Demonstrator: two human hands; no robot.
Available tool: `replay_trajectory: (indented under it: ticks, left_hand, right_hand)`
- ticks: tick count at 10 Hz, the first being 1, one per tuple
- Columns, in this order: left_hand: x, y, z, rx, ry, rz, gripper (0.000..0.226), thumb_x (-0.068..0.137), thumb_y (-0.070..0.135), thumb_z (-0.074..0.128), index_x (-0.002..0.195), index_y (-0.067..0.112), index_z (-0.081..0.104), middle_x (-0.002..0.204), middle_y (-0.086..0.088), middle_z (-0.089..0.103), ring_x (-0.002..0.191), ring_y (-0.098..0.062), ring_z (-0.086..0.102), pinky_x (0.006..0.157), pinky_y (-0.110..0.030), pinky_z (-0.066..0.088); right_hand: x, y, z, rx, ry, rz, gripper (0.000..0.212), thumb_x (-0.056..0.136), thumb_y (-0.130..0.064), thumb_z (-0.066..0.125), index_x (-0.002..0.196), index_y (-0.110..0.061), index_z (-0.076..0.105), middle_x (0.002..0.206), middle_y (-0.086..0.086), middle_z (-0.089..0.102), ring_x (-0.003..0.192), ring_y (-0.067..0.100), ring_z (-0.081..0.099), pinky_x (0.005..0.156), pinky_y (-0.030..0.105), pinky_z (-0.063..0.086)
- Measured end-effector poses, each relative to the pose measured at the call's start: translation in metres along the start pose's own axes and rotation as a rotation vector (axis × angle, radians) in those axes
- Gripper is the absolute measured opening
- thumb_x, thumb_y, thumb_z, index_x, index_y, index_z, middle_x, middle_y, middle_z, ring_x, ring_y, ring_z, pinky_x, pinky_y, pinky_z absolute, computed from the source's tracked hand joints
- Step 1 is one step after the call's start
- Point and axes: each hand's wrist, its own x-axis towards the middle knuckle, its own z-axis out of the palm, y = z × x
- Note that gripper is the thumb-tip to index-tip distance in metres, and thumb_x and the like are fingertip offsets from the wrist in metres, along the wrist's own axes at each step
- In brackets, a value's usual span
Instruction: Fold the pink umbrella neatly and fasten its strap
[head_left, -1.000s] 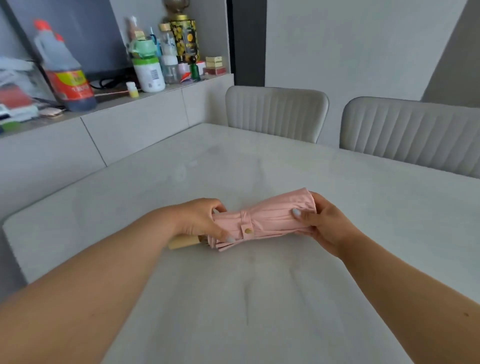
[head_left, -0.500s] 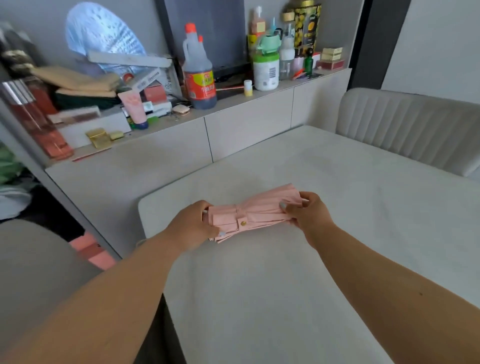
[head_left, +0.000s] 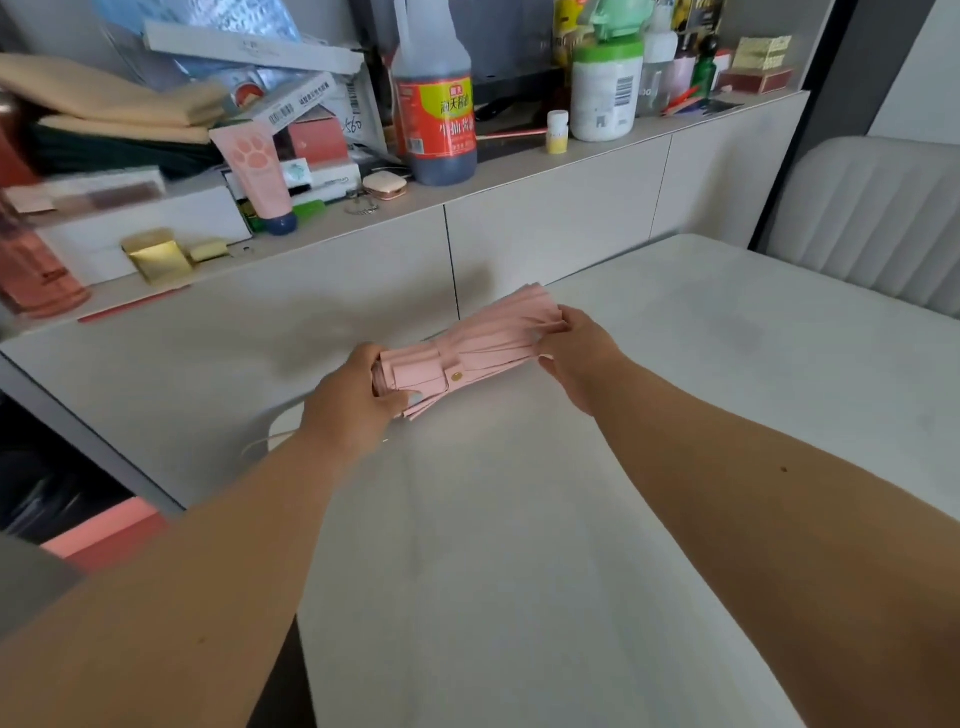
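Fingers (head_left: 402, 399) of the left hand (head_left: 348, 408) are curled round the handle end of the folded pink fabric umbrella (head_left: 467, 353), thumb across the pleats; the right hand (head_left: 576, 348) pinches the flared far end at about 2 o'clock from the left. The bundle sits just above the pale stone worktop (head_left: 519, 545), near its 10 o'clock corner, with the pink strap (head_left: 441, 366) wrapped round and its gold snap (head_left: 456, 376) apparently closed. The risks I'd judge: the far pleats are splayed, so letting go could leave them fanned and untidy; a half-seated snap could pop under a squeeze; set down this close to the edge, it could roll off
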Motion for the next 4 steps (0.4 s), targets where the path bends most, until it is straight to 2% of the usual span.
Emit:
replay_trajectory:
  ticks: [1,2,3,4]
  left_hand:
    - [0.012,-0.002,0.009,0.119,0.073,0.016,0.055,0.082,0.040,0.064,0.134,0.028,0.049,0.114,-0.011,0.066,0.118,-0.036,0.046,0.093,-0.045,0.047]
    - [0.004,0.005,0.027,0.274,0.190,0.123,0.059,0.093,0.024,0.054,0.148,0.034,0.035,0.150,-0.005,0.043,0.134,-0.036,0.031,0.109,-0.052,0.031]
    - [-0.008,0.003,0.051,0.306,0.272,0.191,0.055,0.098,0.027,0.047,0.150,0.037,0.032,0.163,0.000,0.020,0.147,-0.033,0.015,0.117,-0.056,0.008]
    - [-0.007,0.000,0.060,0.302,0.304,0.188,0.051,0.098,0.035,0.043,0.149,0.033,0.035,0.164,-0.001,0.017,0.149,-0.030,0.012,0.118,-0.055,0.000]
  right_hand:
    - [0.009,0.005,0.001,-0.003,-0.063,0.024,0.080,0.084,-0.008,0.058,0.153,-0.018,0.018,0.153,0.002,0.033,0.136,0.024,0.037,0.114,0.045,0.031]
    - [-0.004,0.010,-0.001,-0.058,-0.071,0.017,0.071,0.089,-0.007,0.058,0.151,-0.018,0.025,0.149,0.001,0.038,0.136,0.022,0.039,0.114,0.043,0.032]
    - [-0.029,0.013,-0.008,-0.014,-0.046,0.010,0.055,0.090,-0.007,0.059,0.141,-0.014,0.041,0.139,0.004,0.050,0.128,0.024,0.049,0.111,0.045,0.036]
    - [-0.059,0.007,-0.021,0.038,0.042,-0.081,0.036,0.090,-0.010,0.061,0.126,-0.015,0.058,0.125,0.002,0.062,0.113,0.019,0.060,0.104,0.042,0.045]
